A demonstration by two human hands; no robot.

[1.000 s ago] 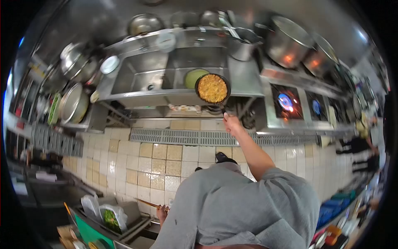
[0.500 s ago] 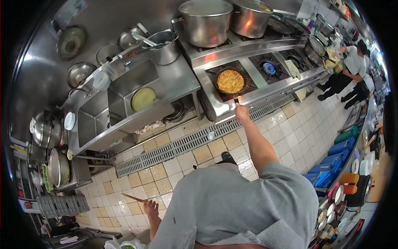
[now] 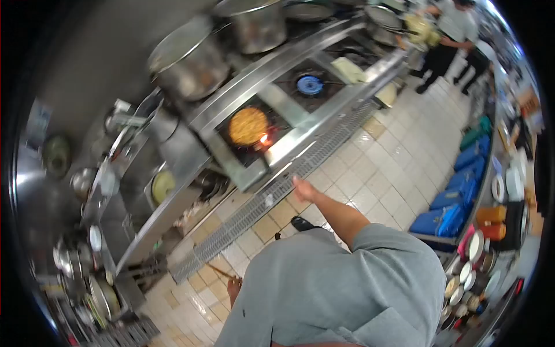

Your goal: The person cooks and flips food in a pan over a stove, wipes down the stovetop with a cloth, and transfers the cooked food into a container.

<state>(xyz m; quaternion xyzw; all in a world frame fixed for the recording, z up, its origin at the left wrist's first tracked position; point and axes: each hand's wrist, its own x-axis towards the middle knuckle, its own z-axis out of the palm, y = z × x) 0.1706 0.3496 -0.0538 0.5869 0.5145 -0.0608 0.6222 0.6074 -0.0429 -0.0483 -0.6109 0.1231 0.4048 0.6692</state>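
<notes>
My right hand (image 3: 303,189) is off the stove's front edge, over the floor grate, with nothing in it. Its thumb stands apart from the fingers, though motion blurs it. Up and to the left of that hand, a frying pan holding a round golden-brown omelette-like cake (image 3: 248,126) sits on a burner. An orange glow shows at the pan's near edge; its handle is hard to make out. Low at my left side, my left hand (image 3: 234,284) is closed around a thin wooden stick-like utensil (image 3: 219,272), whose exact kind I cannot tell.
A blue flame (image 3: 310,85) burns on the neighbouring burner, with a folded cloth (image 3: 349,70) beside it. Large stockpots (image 3: 191,63) stand behind. Left is a sink (image 3: 139,222); right are blue bins (image 3: 442,220) and stacked bowls. Co-workers (image 3: 448,40) stand at the far end.
My right hand has let go of the pan's handle and drawn back from the stove. The view has turned right, and the left hand keeps its wooden utensil.
</notes>
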